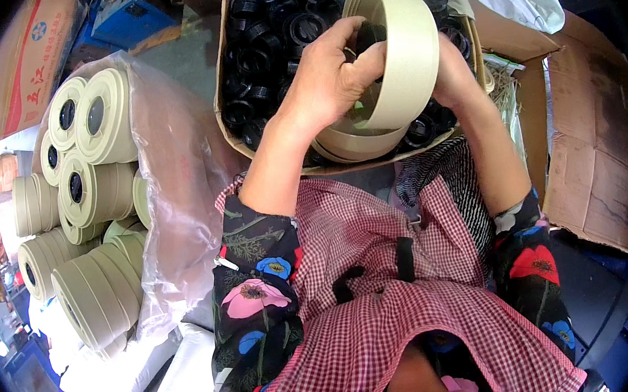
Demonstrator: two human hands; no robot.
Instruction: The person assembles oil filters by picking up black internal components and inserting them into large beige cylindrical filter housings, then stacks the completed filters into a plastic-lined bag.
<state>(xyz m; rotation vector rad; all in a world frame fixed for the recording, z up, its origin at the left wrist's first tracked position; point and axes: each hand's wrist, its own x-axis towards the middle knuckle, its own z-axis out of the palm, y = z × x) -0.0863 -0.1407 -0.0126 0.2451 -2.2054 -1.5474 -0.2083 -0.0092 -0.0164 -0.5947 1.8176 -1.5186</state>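
Note:
A wide cream coil of flat band [414, 58] is held up on edge above a carton of black plastic spools. My left hand [329, 77] is closed at its left side, with thumb and forefinger reaching into the ring. Between those fingers shows something dark; whether it is a held spool or the carton's contents behind, I cannot tell. Curled round the coil's right side is my right hand [453, 69], its fingers mostly hidden behind the band. A lower cream loop [362, 144] hangs or rests just under the coil, near the carton's front edge.
The carton [227, 121] holds many black spools [305, 27]. At left, cream rolls with black cores [98, 190] are stacked in a clear plastic bag [179, 209]. Cardboard [588, 139] stands at right. A blue metal box [130, 17] lies beyond, white sacks [187, 374] nearby.

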